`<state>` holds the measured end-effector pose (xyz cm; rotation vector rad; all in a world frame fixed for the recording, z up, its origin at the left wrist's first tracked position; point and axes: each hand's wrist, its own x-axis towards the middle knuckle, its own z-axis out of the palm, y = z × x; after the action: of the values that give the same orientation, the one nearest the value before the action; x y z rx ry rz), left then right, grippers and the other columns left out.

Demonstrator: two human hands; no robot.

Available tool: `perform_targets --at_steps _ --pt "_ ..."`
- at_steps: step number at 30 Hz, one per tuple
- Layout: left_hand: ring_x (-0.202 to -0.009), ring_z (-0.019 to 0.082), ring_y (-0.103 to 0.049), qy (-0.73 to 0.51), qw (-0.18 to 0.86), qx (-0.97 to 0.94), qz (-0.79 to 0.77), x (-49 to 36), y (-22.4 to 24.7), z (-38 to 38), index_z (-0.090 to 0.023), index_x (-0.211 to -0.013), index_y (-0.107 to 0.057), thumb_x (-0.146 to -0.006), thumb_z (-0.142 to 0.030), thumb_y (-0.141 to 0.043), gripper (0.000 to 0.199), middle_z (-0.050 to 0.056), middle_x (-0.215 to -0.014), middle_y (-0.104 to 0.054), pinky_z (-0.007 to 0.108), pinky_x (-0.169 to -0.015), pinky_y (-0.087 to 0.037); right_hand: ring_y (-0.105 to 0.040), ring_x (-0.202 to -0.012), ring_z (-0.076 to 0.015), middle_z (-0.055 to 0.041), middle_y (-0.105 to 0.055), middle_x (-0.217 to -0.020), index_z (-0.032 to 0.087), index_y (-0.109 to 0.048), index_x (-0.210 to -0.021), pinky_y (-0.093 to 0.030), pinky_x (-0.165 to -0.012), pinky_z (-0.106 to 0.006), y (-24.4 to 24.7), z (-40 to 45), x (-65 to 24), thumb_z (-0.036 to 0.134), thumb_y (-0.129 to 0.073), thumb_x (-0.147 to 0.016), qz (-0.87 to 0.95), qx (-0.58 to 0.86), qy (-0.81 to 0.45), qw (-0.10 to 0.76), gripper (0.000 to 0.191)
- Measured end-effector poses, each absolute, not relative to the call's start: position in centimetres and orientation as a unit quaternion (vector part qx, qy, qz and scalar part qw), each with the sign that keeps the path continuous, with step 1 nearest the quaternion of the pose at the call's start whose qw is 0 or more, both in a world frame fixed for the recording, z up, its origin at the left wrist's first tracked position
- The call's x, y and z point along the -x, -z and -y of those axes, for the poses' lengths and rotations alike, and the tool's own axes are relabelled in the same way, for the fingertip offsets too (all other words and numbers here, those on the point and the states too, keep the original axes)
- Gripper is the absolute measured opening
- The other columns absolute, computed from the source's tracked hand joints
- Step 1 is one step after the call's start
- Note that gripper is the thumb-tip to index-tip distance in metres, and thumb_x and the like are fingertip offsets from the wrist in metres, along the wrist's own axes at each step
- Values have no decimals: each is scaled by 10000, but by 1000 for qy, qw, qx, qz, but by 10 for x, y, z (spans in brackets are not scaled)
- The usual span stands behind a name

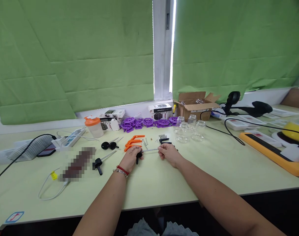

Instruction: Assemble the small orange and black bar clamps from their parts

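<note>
My left hand (131,159) is closed on the black knob end of a crank rod (139,156), whose handle points down toward me. The thin metal shaft runs level to the right, and the fingertips of my right hand (167,154) pinch its far end. Just behind my hands lie orange plastic parts (133,141), loose metal pins (145,143), a spring (162,136) and small black parts (165,142). To the left, another black crank with a metal rod (98,163) rests on the table, with more black rods (109,145) behind it.
Purple plastic wheels (148,122) line the back, near small boxes (160,111) and an open carton (196,106). Glass jars (186,129) stand right of centre. An orange-lidded cup (93,126), a power strip (74,137), cables and an orange-yellow device (269,153) lie farther out.
</note>
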<state>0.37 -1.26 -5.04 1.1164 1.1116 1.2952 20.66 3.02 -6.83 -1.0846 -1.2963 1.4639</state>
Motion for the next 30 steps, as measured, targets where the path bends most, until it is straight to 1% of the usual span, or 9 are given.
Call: perform_targets --at_steps 9,17,24,30 --pt "-671 134 -554 -536 523 -465 -472 -6 47 14 -150 -750 -568 -724 -259 -548 113 26 -732 -558 274 -580 -493 -415 -424 -62 13 -517 -553 163 -499 -667 -351 -407 -208 67 -28 -207 348 -578 -741 537 449 -579 417 215" --pt "-705 148 -557 -537 522 -465 -472 -6 47 14 -146 -763 -571 -721 -257 -548 121 43 -769 -558 273 -553 -490 -360 -426 -49 23 -495 -557 171 -483 -658 -248 -392 -185 65 -27 -206 414 -538 -753 548 453 -579 398 267" --pt "-722 153 -562 -534 528 -465 -470 -6 46 15 -147 -759 -571 -719 -245 -551 108 49 -780 -562 276 -559 -493 -331 -426 -55 21 -486 -555 175 -465 -636 -246 -410 -200 68 -29 -207 472 -483 -772 573 470 -553 380 328" --pt "-709 151 -560 -539 524 -464 -469 -7 45 15 -148 -751 -573 -719 -248 -549 108 46 -766 -566 269 -545 -487 -345 -432 -61 14 -499 -562 173 -481 -644 -252 -417 -208 65 -26 -208 489 -475 -773 581 469 -548 379 342"
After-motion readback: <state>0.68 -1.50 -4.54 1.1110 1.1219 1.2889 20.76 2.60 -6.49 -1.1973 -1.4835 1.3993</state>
